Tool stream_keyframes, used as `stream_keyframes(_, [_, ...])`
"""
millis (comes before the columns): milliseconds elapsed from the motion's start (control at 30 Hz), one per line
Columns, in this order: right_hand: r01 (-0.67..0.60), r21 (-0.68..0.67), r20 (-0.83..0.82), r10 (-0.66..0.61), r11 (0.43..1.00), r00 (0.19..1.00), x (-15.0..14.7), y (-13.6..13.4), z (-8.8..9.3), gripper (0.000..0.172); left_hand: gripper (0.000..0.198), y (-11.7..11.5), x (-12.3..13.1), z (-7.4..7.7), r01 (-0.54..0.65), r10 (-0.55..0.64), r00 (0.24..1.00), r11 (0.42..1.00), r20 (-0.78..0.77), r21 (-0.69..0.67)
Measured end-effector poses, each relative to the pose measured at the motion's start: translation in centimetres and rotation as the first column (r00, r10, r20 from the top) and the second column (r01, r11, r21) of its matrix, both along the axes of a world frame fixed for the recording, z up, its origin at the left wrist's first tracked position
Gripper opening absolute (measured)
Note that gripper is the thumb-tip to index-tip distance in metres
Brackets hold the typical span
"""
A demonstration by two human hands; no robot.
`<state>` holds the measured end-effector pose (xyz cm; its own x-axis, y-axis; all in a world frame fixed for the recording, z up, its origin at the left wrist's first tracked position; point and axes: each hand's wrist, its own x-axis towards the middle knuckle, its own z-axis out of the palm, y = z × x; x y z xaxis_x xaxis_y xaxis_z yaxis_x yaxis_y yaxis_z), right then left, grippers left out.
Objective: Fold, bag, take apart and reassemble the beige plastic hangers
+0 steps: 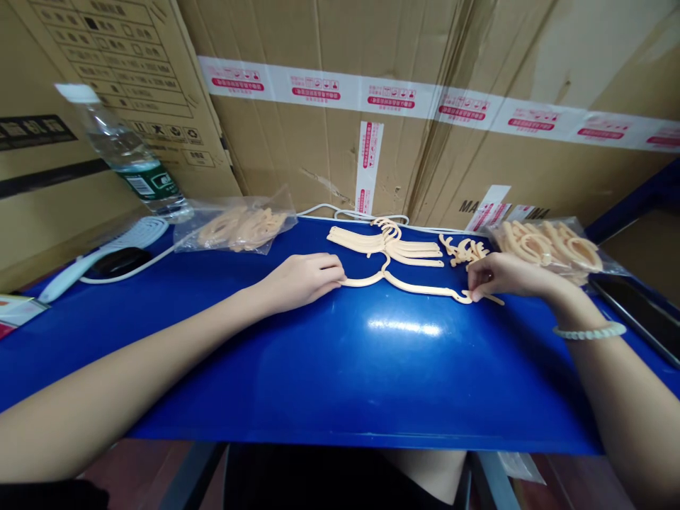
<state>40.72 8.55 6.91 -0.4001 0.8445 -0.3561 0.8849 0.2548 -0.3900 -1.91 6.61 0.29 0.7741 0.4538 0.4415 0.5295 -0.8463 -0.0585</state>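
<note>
A beige folding clothes hanger (419,287) lies spread out on the blue table, its hook pointing away from me. My left hand (311,282) is closed on the tip of its left arm. At the right arm's end, my right hand (491,275) pinches a small beige piece (466,294); its exact shape is partly hidden by my fingers. Just beyond the hanger lies a stack of similar hangers (358,241) with their hooks bunched together. A pile of small beige hook-like parts (463,249) sits beside my right hand.
Clear bags of beige parts lie at left (244,228) and right (552,244). A water bottle (141,170), a pale blue brush (106,251) and a black mouse (121,262) are on the left. A phone (637,312) lies at right. Cardboard boxes (297,156) stand behind a white cable (361,214).
</note>
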Motion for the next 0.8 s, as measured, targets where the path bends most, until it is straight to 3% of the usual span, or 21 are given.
stream_keyframes(300, [0.017, 0.213, 0.055, -0.030, 0.977, 0.998, -0.5, 0.3, -0.5, 0.040, 0.024, 1.1, -0.4, -1.1, -0.055, 0.051, 0.997, 0.995, 0.058, 0.086])
stream_keyframes(800, [-0.049, 0.275, 0.033, 0.042, 0.960, 0.999, -0.5, 0.4, -0.8, 0.028, 0.020, 0.8, -0.1, -1.4, -0.090, 0.095, 0.972, 0.995, 0.215, -0.030])
